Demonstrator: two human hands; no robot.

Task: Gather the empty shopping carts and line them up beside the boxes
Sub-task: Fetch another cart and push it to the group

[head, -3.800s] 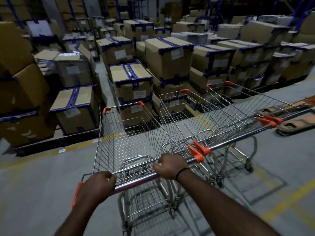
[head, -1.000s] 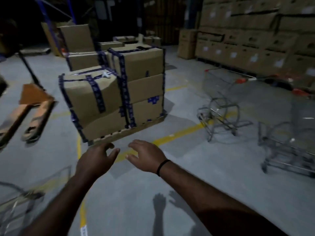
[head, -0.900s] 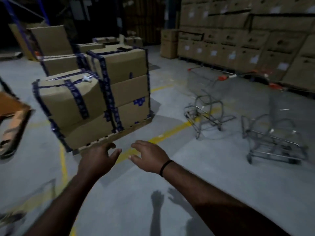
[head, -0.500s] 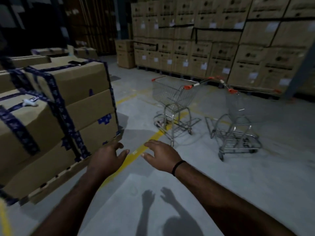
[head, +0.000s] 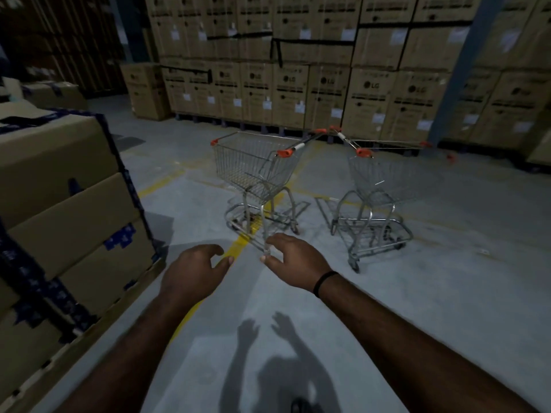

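Two empty wire carts are located to the right of the taped box stack (head: pixel 68 204), well apart from it, on the concrete floor (head: pixel 447 293). The first cart (head: pixel 253 171) is positioned nearer the stack, over a yellow line (head: pixel 244 238). The second cart (head: pixel 378 180) is positioned beyond it, farther from the stack. A wall of cartons (head: pixel 328 93) is stacked behind both carts. The pallet (head: pixel 98 320) under the stack projects toward the yellow line, beside the left hand (head: pixel 190 275).

Both hands are held out to the right of the stack, fingers released and loosely curved, nothing grasped. The right hand (head: pixel 295 257) is seen in front of the first cart's lower frame; contact cannot be determined.

Compared with half a second earlier, both carts are shown nearer, the stack is shifted toward the left edge of view, and the hand posture is unchanged.
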